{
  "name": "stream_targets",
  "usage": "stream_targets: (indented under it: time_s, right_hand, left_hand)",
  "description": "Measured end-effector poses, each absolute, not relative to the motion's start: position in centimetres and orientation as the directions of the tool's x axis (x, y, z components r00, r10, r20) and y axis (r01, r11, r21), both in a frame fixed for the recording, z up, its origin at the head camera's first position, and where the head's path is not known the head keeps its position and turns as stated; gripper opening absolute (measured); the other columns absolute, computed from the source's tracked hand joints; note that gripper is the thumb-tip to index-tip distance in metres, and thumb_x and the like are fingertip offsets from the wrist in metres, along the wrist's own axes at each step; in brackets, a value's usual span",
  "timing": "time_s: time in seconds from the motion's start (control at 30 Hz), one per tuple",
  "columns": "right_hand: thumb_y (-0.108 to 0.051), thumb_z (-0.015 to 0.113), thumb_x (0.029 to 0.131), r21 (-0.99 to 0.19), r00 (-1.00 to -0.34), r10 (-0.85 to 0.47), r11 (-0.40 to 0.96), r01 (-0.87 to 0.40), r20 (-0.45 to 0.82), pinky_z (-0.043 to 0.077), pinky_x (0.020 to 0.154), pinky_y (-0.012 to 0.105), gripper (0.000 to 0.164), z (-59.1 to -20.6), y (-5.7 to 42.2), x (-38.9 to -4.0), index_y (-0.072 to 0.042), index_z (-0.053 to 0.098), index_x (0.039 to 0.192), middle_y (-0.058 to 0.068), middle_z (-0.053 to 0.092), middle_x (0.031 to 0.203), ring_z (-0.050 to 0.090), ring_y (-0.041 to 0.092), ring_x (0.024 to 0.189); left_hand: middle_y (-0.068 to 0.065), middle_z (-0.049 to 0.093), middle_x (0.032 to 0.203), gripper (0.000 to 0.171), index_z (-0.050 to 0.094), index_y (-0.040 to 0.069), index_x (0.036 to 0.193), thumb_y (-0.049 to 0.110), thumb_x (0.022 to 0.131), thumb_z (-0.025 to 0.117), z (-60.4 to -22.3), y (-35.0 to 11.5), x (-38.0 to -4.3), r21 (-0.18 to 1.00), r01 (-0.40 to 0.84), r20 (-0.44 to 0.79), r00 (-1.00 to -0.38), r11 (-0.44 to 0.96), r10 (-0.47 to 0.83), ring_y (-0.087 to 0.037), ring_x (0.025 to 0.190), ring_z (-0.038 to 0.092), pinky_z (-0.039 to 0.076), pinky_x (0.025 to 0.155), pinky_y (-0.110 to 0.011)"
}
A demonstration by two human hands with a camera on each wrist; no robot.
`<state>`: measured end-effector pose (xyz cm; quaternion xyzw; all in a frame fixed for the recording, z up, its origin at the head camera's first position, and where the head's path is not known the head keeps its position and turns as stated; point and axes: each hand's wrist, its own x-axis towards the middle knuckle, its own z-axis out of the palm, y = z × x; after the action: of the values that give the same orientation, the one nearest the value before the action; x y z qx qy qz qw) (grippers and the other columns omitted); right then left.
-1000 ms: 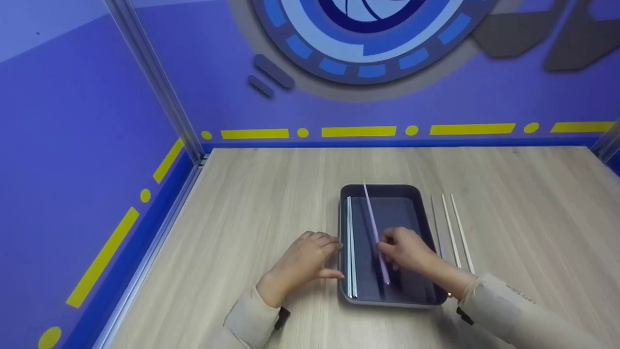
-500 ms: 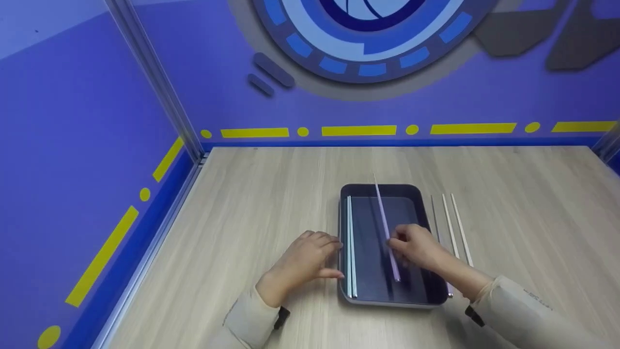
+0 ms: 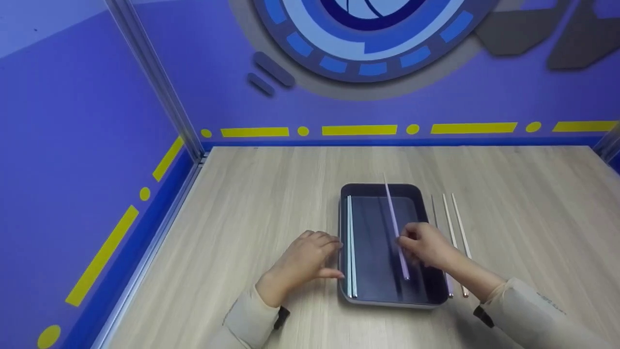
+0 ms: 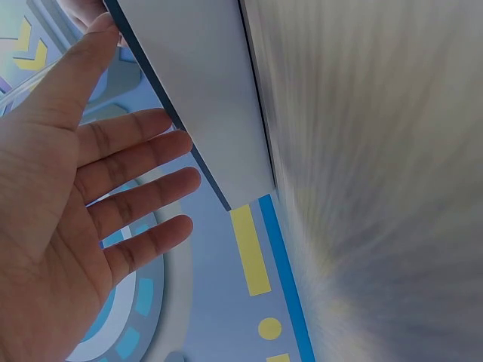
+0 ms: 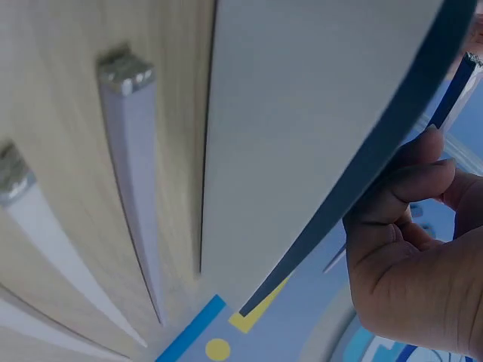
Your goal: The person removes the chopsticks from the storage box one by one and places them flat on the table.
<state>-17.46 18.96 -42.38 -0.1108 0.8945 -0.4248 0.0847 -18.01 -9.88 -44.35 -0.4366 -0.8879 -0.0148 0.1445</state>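
My right hand (image 3: 424,245) pinches a purple chopstick (image 3: 393,213) between thumb and fingers, over the right half of a dark rectangular tray (image 3: 373,281). The chopstick slants, its thin tip reaching past the tray's far rim and its silver-capped end toward me. Two pale teal chopsticks (image 3: 349,242) lie side by side along the tray's left wall. With fingers extended, my left hand (image 3: 302,261) rests against the tray's left rim. The left wrist view shows its fingers (image 4: 143,154) straight and spread at the dark edge.
Right of the tray, another purple chopstick (image 5: 136,158) and two white chopsticks (image 3: 450,220) lie on the wooden table (image 3: 256,194). Their silver-capped ends face me. A blue-purple wall panel (image 3: 193,97) stands behind the table, and another closes off the left side.
My right hand has moved to the right across the tray, carrying the purple chopstick with it. The left hand and the tray have stayed in place.
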Motion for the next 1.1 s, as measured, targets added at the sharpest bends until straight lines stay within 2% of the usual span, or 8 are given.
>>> stream_targets:
  time_s: [0.23,0.57,1.1]
  right_hand:
    - [-0.013,0.056,0.092,-0.773,-0.963,-0.263,0.622,-0.121,-0.062,0.040,0.036,0.023,0.018,-42.2,20.0,-17.4,-0.003,0.055,0.077,0.000,0.054,0.052,0.051,0.011,0.044]
    - [-0.011,0.055,0.092,-0.783,-0.965,-0.252,0.613,-0.106,-0.067,0.040,0.037,0.022,0.018,-42.2,21.4,-17.3,-0.001,0.055,0.077,0.000,0.056,0.060,0.051,0.008,0.045]
    - [-0.011,0.055,0.092,-0.791,-0.965,-0.251,0.605,-0.092,-0.080,0.041,0.036,0.023,0.018,-42.4,22.3,-17.3,0.000,0.055,0.079,-0.001,0.053,0.059,0.051,0.008,0.045]
  left_hand:
    - [0.001,0.067,0.120,0.063,0.065,0.013,0.119,0.062,0.080,0.058,-44.3,-9.9,-17.9,-0.089,0.773,0.246,-0.594,0.628,0.766,-0.016,0.112,0.061,0.048,0.098,-0.031]
    - [0.002,0.066,0.122,0.064,0.065,0.014,0.121,0.063,0.079,0.058,-44.1,-9.8,-17.8,-0.088,0.760,0.219,-0.615,0.644,0.757,-0.015,0.115,0.060,0.047,0.099,-0.032]
    - [0.002,0.066,0.124,0.065,0.064,0.014,0.122,0.064,0.080,0.057,-44.2,-9.8,-18.0,-0.099,0.763,0.214,-0.611,0.639,0.762,-0.015,0.115,0.060,0.048,0.099,-0.031]
